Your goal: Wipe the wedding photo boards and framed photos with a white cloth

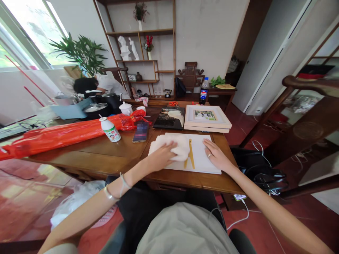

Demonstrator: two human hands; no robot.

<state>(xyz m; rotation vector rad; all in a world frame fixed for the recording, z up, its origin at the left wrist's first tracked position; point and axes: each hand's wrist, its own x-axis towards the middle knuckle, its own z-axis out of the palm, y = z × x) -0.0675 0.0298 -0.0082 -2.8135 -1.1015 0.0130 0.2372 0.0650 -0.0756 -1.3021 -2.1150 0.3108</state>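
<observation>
My left hand (166,154) rests on a fluffy white cloth (181,146), its fingers spread over the top. The cloth covers the left part of a flat white board (202,160) at the table's front edge. On the board's right edge lies my right hand (216,155), flat with fingers stretched out and a ring on one of them. Between both hands a gold-coloured, two-legged shape (191,155) like an open pair of dividers shows on the board; whether it is loose or printed I cannot tell.
Behind the board are a dark picture panel (170,118), a framed picture (208,118) and a cola bottle (203,91). Left stand a phone (140,131), a white bottle (109,129), a long red plastic-wrapped bundle (71,135) and pots. A person (106,84) bends over beyond them.
</observation>
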